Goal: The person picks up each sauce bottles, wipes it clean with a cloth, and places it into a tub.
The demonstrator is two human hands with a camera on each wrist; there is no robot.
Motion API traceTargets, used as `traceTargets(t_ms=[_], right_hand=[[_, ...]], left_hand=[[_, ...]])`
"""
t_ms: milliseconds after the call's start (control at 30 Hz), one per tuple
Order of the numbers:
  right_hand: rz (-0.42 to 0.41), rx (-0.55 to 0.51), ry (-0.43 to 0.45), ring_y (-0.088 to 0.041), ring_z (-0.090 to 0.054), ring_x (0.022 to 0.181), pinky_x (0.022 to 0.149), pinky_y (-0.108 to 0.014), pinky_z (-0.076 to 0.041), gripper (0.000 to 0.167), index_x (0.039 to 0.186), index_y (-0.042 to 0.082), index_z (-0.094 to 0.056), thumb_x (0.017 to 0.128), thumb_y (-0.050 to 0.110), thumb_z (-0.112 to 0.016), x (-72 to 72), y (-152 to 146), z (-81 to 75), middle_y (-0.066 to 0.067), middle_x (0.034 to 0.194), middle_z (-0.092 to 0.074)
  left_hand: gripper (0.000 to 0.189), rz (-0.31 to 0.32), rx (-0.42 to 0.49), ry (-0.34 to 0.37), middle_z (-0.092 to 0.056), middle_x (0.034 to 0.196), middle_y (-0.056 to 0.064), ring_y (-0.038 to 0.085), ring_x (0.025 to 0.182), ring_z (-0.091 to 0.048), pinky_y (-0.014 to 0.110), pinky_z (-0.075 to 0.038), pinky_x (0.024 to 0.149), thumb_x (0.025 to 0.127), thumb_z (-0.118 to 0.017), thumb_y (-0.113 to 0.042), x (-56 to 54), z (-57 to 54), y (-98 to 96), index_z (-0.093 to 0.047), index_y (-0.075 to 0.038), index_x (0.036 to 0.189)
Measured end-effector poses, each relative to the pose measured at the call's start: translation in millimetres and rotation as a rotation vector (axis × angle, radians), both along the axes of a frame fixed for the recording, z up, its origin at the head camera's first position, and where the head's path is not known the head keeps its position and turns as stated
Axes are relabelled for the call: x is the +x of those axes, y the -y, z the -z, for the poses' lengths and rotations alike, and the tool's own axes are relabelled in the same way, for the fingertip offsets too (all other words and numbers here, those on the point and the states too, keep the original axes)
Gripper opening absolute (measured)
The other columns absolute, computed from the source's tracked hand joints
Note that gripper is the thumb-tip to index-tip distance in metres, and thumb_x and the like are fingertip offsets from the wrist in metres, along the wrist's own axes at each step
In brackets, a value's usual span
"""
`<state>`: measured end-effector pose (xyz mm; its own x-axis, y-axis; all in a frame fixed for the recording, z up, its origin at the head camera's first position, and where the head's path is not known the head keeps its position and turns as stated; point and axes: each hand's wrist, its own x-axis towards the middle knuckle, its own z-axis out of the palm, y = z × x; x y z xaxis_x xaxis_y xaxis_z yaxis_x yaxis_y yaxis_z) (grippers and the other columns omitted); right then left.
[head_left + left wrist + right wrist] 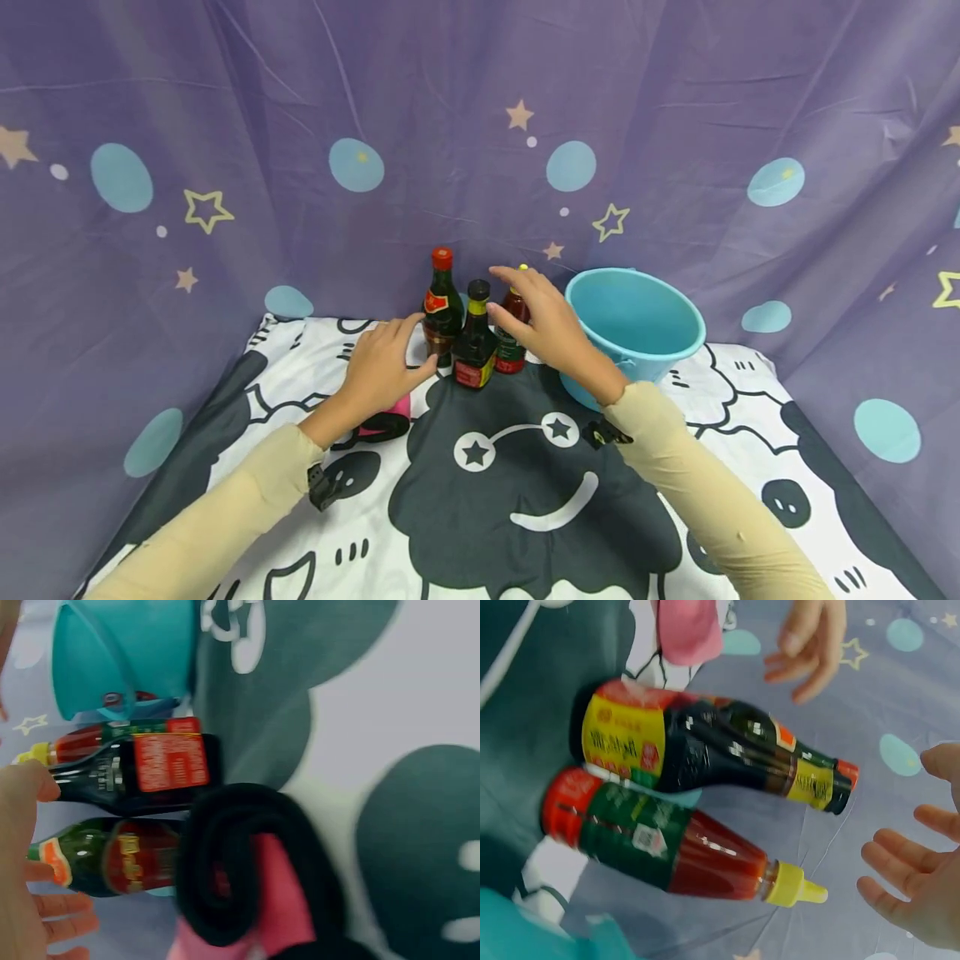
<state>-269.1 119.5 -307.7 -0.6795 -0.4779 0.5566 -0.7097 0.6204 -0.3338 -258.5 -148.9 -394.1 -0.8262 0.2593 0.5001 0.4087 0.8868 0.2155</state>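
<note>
Three sauce bottles stand together at the back of the cloth: a dark green bottle with a red cap [442, 310], a dark brown soy-sauce-like bottle with a black cap [474, 346] and a red sauce bottle with a yellow tip [656, 838]. My left hand [384, 365] is just left of the red-capped bottle, fingers and thumb spread. On the other side, my right hand [551, 321] hovers by the yellow-tipped bottle, partly covering it in the head view. Both hands hold nothing; in the right wrist view they appear apart from the bottles.
A light blue bucket [600, 337] stands right of the bottles, behind my right wrist. Under my left wrist lies a pink and black item [281, 900], its kind unclear. A patterned cloth [547, 533] covers the table, and a purple curtain [450, 100] hangs behind.
</note>
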Motion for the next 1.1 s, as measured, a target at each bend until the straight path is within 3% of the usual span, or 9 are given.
traceTargets(t_ms=[267,400,467,667,867,1100], right_hand=[[-0.039,0.161,-0.021,-0.026,-0.060,0.095,0.081,-0.042,-0.048,0.043,0.142,0.015,-0.059,0.102,0.033,-0.061,-26.3,9,-17.0,-0.011,0.128,-0.063],[-0.059,0.225,-0.008,-0.028,-0.063,0.105,0.086,-0.044,-0.050,0.042,0.140,0.013,-0.061,0.103,0.033,-0.061,-33.7,14,-18.8,-0.011,0.129,-0.064],[-0.068,0.250,-0.006,-0.027,-0.064,0.100,0.086,-0.043,-0.050,0.040,0.138,0.013,-0.062,0.102,0.031,-0.061,-36.2,16,-17.4,-0.010,0.128,-0.065],[-0.098,0.284,-0.058,-0.022,-0.064,0.082,0.078,-0.039,-0.049,0.033,0.131,0.012,-0.067,0.100,0.025,-0.065,-41.6,19,-12.4,-0.010,0.121,-0.068],[-0.093,0.305,-0.097,-0.026,-0.066,0.092,0.079,-0.039,-0.052,0.032,0.129,0.010,-0.069,0.098,0.021,-0.068,-48.1,19,-13.3,-0.010,0.118,-0.069],[-0.069,0.362,-0.129,-0.026,-0.064,0.098,0.084,-0.043,-0.050,0.033,0.128,0.011,-0.070,0.098,0.025,-0.068,-50.7,17,-14.2,-0.009,0.114,-0.071]], left_hand=[[0.078,-0.119,-0.066,0.061,-0.062,0.122,0.022,0.043,0.109,-0.059,0.058,-0.043,0.095,0.085,-0.070,-0.048,10.8,31.9,9.6,-0.050,-0.005,0.146],[0.075,-0.172,-0.068,0.052,-0.061,0.125,0.024,0.045,0.106,-0.058,0.058,-0.043,0.093,0.085,-0.068,-0.046,13.6,41.5,13.0,-0.052,-0.002,0.144],[0.075,-0.198,-0.066,0.054,-0.060,0.126,0.025,0.046,0.107,-0.058,0.059,-0.043,0.092,0.085,-0.068,-0.045,13.0,43.1,13.3,-0.051,-0.002,0.144],[0.077,-0.258,-0.036,0.122,-0.056,0.129,0.028,0.048,0.113,-0.055,0.062,-0.040,0.093,0.086,-0.068,-0.043,1.2,41.4,9.4,-0.047,-0.002,0.147],[0.081,-0.307,-0.043,0.278,-0.047,0.138,0.031,0.052,0.123,-0.048,0.070,-0.035,0.100,0.088,-0.068,-0.043,-16.0,42.9,3.6,-0.039,-0.004,0.152],[0.084,-0.344,-0.031,0.405,-0.032,0.148,0.035,0.057,0.132,-0.038,0.077,-0.032,0.101,0.089,-0.067,-0.044,-23.5,55.0,4.1,-0.034,-0.002,0.153]])
